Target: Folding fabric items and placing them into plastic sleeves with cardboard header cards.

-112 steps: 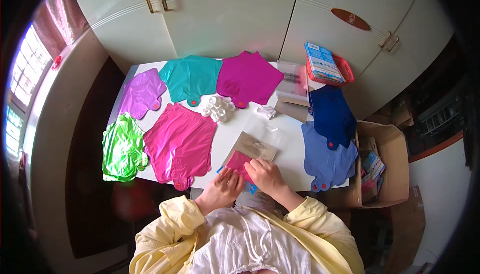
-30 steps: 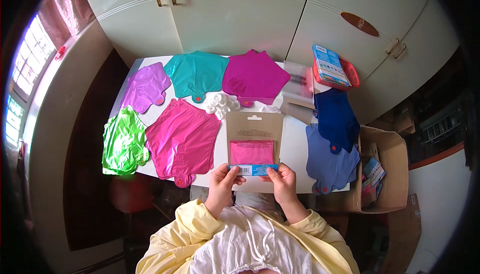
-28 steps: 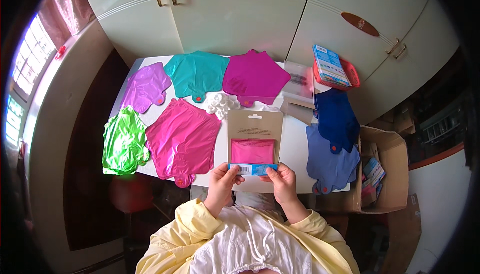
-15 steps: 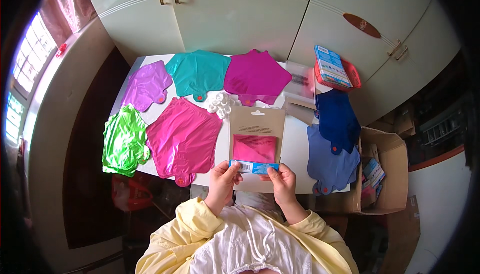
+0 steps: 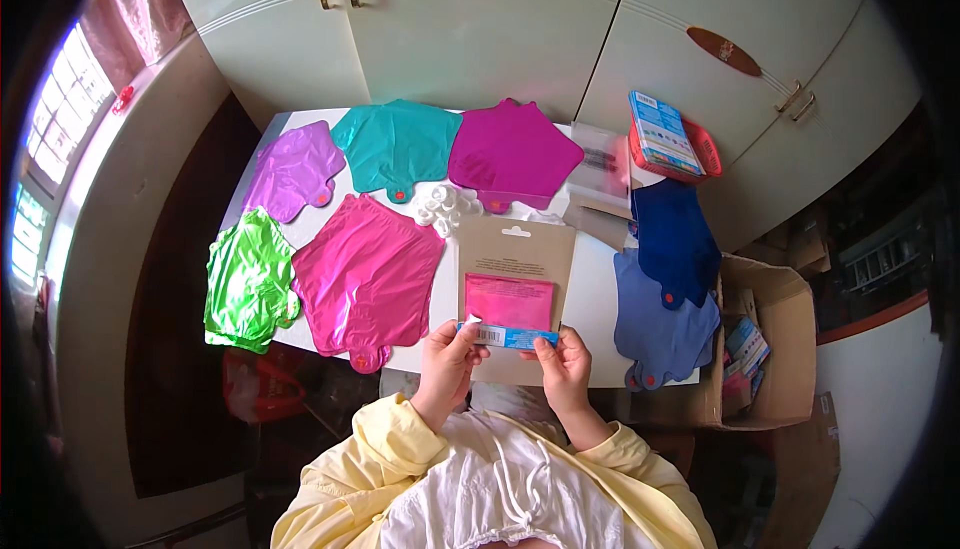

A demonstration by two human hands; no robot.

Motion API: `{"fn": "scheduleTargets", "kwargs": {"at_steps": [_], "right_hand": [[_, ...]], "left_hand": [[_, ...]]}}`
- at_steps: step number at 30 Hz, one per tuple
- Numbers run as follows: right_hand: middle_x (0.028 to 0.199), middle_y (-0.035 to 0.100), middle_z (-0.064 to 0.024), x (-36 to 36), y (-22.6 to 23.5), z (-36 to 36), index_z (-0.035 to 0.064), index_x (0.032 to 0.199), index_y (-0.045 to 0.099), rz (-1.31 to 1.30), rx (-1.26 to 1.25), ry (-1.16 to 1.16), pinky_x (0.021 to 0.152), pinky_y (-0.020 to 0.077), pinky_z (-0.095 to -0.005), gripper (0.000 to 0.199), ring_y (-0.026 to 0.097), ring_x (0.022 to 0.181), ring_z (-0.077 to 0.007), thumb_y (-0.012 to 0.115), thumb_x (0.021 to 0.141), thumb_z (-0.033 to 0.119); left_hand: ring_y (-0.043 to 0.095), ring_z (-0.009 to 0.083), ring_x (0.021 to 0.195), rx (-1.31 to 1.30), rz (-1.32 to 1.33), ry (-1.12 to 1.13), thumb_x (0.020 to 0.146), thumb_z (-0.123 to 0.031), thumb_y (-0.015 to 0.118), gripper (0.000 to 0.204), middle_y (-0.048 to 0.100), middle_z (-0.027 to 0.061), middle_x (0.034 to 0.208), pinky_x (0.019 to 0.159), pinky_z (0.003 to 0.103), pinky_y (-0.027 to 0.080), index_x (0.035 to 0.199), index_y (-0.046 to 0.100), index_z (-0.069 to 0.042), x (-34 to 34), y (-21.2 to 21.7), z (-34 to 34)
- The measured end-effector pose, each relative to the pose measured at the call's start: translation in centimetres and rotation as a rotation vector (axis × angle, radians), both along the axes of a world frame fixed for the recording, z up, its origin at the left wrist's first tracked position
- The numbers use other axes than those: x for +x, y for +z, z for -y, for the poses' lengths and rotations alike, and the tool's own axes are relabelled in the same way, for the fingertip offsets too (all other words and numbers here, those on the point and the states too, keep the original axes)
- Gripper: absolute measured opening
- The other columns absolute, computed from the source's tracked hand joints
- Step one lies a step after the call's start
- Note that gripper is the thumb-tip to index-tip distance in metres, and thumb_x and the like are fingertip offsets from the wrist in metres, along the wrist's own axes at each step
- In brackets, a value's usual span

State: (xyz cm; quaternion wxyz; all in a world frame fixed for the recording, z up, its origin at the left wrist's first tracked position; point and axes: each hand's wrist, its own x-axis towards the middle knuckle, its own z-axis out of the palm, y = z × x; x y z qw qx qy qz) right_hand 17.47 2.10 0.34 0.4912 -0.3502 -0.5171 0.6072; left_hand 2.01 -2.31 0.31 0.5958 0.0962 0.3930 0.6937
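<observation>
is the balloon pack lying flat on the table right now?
No: both the left hand and the right hand grip the cardboard-backed pack by its lower edge, lifted above the white table.

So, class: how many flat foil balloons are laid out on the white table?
7: purple balloon, teal balloon and magenta balloon along the back; green balloon and pink balloon nearer; dark blue balloon and lighter blue balloon at right. More may be hidden.

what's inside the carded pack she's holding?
Through the clear front of the brown card pack shows a folded pink foil piece above a blue label strip. Left hand and right hand cover its lower edge; the back is hidden.
</observation>
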Motion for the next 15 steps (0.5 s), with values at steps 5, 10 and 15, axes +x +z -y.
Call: {"fn": "scheduleTargets", "kwargs": {"at_steps": [5,10,15], "right_hand": [[0.084,0.064,-0.0078,-0.01,0.28,-0.01,0.0001,0.091,0.054,-0.010,-0.012,-0.009,0.068,0.0548,-0.0282,0.012,0.064,0.073,-0.0140,0.056,0.090,0.012],[0.083,0.064,-0.0081,0.12,0.16,-0.09,0.0007,0.090,0.054,-0.008,-0.023,-0.020,0.067,0.0545,-0.0279,0.013,0.064,0.072,-0.0144,0.057,0.090,0.013],[0.082,0.064,-0.0085,0.08,0.13,0.10,0.0016,0.088,0.053,-0.020,-0.043,-0.019,0.065,0.0541,-0.0275,0.014,0.064,0.072,-0.0144,0.057,0.090,0.015]], "left_hand": [[0.057,0.0099,0.061,0.041,0.051,-0.008,0.090,-0.013,0.058,0.011,0.060,0.0029,0.073,0.053,0.020,0.043,0.087,0.057,-0.002,-0.27,-0.43,0.18],[0.057,0.0090,0.061,0.039,-0.098,-0.034,0.087,-0.012,0.061,0.010,0.061,0.0028,0.074,0.053,0.020,0.042,0.086,0.059,-0.001,-0.20,-0.11,0.29],[0.054,0.0068,0.055,0.060,-0.205,-0.034,0.084,-0.012,0.065,0.011,0.059,0.0009,0.068,0.049,0.019,0.039,0.083,0.060,-0.003,-0.23,0.03,0.44]]}}
